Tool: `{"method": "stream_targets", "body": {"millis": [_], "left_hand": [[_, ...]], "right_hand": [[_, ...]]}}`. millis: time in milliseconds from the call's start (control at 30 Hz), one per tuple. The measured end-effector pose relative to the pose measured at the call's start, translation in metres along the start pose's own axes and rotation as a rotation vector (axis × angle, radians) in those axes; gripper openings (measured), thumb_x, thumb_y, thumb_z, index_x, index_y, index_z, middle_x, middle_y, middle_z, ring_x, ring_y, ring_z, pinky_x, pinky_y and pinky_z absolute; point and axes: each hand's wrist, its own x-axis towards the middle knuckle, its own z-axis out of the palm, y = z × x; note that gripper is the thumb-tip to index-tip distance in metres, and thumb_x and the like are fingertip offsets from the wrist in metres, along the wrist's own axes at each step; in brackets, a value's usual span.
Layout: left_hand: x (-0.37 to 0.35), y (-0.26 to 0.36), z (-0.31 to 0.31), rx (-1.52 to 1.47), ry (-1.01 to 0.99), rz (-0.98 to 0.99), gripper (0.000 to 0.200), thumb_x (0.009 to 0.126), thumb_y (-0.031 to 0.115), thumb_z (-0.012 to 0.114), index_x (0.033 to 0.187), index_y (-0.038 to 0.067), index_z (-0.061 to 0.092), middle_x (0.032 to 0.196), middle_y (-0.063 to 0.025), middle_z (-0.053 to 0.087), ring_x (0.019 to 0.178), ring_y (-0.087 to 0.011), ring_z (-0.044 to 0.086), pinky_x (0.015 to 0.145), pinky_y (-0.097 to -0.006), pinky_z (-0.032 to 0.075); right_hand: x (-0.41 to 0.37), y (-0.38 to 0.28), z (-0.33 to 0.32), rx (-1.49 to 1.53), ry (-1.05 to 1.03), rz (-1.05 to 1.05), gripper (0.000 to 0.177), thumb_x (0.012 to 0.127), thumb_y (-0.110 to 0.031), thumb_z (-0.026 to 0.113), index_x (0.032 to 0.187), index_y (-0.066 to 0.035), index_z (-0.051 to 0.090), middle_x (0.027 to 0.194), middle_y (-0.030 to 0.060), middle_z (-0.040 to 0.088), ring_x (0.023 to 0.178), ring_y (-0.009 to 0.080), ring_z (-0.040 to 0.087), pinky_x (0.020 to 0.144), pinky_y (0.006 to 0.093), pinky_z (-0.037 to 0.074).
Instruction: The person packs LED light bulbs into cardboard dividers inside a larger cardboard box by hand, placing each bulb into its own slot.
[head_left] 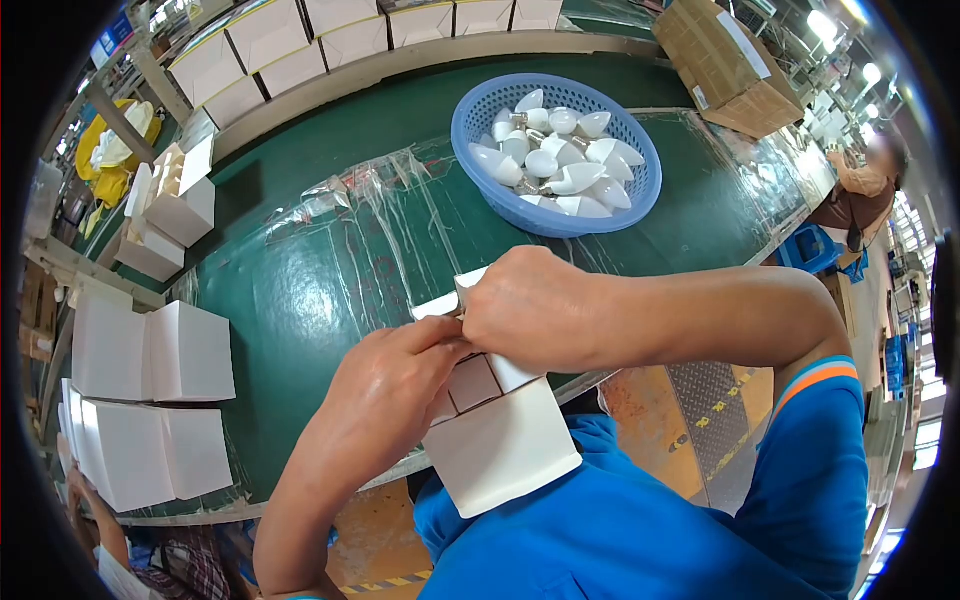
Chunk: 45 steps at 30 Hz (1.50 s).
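Evidently, white boxes (192, 350) stand far left, apart from the work; your bent left hand (383, 393) rests against the divided white box (505, 447) at the front edge of the table (262, 318), presumably steadying it; your right hand (525, 313) curls over its far end, fingertips hidden, so either hold cannot be confirmed; your right forearm (690, 320) lies between you and a blue basket (565, 221) of bulbs (577, 180); a carton (730, 80) sits farther right

This looks like a factory packing floor. Around a round blue perforated plastic basket (480, 112) of white candle-shaped light bulbs (562, 150) lie a long green-topped bench (310, 290), beyond it a row of white cardboard boxes (352, 43), rightward another person (865, 185), and nearer, hazard-striped orange-brown flooring (640, 415).
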Motion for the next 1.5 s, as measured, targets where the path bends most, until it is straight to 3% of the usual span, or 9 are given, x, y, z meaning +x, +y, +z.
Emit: {"method": "stream_targets", "body": {"millis": [133,267,600,667,800,900,967,1300,1500], "left_hand": [[-0.004,-0.003,0.0,0.019,0.012,0.021,0.035,0.073,-0.001,0.064,0.108,0.0,0.066,0.112,-0.0095,0.065,0.102,-0.0238,0.063,0.086,-0.0367,0.049],[-0.002,-0.004,-0.001,0.034,0.002,0.035,0.033,0.074,0.0,0.064,0.107,0.0,0.066,0.112,-0.0092,0.065,0.101,-0.0234,0.063,0.086,-0.0367,0.049],[-0.003,0.0,-0.001,0.066,0.007,0.028,0.03,0.073,0.002,0.066,0.103,-0.001,0.067,0.11,-0.0078,0.065,0.099,-0.0229,0.064,0.086,-0.0363,0.049],[-0.002,0.0,0.0,0.074,0.016,0.036,0.03,0.073,0.002,0.066,0.103,0.0,0.067,0.11,-0.0077,0.065,0.099,-0.023,0.064,0.086,-0.0362,0.049],[-0.004,-0.001,-0.001,0.047,-0.011,0.012,0.033,0.075,0.002,0.067,0.107,0.0,0.067,0.113,-0.009,0.065,0.102,-0.0248,0.063,0.087,-0.0375,0.049],[-0.005,0.001,-0.002,0.034,-0.031,-0.003,0.034,0.076,0.002,0.067,0.11,0.0,0.067,0.116,-0.0098,0.065,0.104,-0.0263,0.062,0.088,-0.0386,0.049],[-0.004,0.001,-0.001,0.042,-0.034,-0.006,0.034,0.076,0.003,0.068,0.11,0.0,0.067,0.115,-0.0095,0.065,0.104,-0.0259,0.063,0.087,-0.0383,0.049],[-0.002,0.001,-0.001,0.035,-0.048,-0.025,0.034,0.075,0.001,0.067,0.109,0.001,0.068,0.113,-0.0088,0.065,0.103,-0.0253,0.062,0.087,-0.0387,0.049],[-0.001,-0.001,0.003,0.094,-0.012,0.019,0.028,0.074,0.002,0.067,0.101,0.0,0.067,0.107,-0.0064,0.064,0.097,-0.0216,0.064,0.084,-0.0354,0.049]], "right_hand": [[0.003,0.008,0.009,0.054,0.046,0.031,0.012,0.073,-0.011,0.064,0.076,-0.002,0.07,0.076,0.014,0.065,0.069,0.0292,0.069,0.054,0.0393,0.055],[0.002,0.011,0.011,0.01,-0.02,-0.015,0.013,0.075,-0.011,0.062,0.079,-0.002,0.07,0.08,0.0132,0.065,0.069,0.0278,0.069,0.055,0.0385,0.055],[-0.007,0.007,0.002,-0.071,0.037,-0.068,0.013,0.075,-0.01,0.062,0.081,-0.002,0.07,0.08,0.012,0.066,0.069,0.0259,0.069,0.055,0.0366,0.054],[-0.002,0.007,0.004,0.058,-0.002,0.005,0.013,0.074,-0.01,0.062,0.079,0.0,0.069,0.076,0.0141,0.066,0.069,0.028,0.069,0.055,0.0392,0.054],[0.009,0.004,-0.002,0.021,-0.138,0.07,0.012,0.073,-0.01,0.063,0.075,0.0,0.069,0.075,0.0153,0.067,0.068,0.0297,0.068,0.055,0.0413,0.054],[0.003,0.005,0.013,-0.029,-0.068,0.052,0.011,0.073,-0.01,0.062,0.073,-0.001,0.07,0.075,0.0138,0.066,0.068,0.0292,0.068,0.055,0.0404,0.054],[-0.001,0.006,0.019,0.026,0.132,0.007,0.011,0.072,-0.009,0.062,0.073,-0.002,0.07,0.073,0.0127,0.066,0.068,0.0285,0.068,0.054,0.0394,0.054],[-0.006,0.007,0.008,0.019,0.038,-0.043,0.011,0.072,-0.009,0.062,0.073,-0.002,0.069,0.073,0.0112,0.065,0.068,0.0275,0.069,0.053,0.0367,0.054],[-0.017,0.003,-0.013,-0.058,0.183,-0.042,0.009,0.071,-0.009,0.062,0.07,0.0,0.065,0.068,0.0113,0.063,0.065,0.027,0.068,0.051,0.0355,0.052]]}}
